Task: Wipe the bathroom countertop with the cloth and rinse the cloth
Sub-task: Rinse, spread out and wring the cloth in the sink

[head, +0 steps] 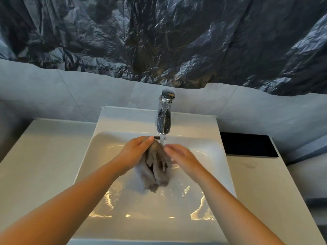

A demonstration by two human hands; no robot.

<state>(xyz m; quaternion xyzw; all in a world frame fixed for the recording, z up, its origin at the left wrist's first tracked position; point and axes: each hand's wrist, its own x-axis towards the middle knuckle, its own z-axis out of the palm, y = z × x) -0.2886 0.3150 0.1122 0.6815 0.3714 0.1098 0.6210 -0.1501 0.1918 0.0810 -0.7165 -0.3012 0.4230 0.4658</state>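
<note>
A wet grey cloth [155, 167] hangs bunched over the white sink basin [99, 156], just under the chrome faucet [164, 114]. Water runs from the spout onto the top of the cloth. My left hand [134, 152] grips the cloth's upper end, fingers curled round it. On the cloth's right side, my right hand [182, 158] has its fingers against the fabric; its motion blurs it. The pale countertop [44, 156] lies to the left and right of the basin.
A black flat panel [247, 145] lies on the counter to the right of the sink. Crumpled dark plastic sheeting [159, 41] covers the wall above grey tiles. Water pools in the basin bottom.
</note>
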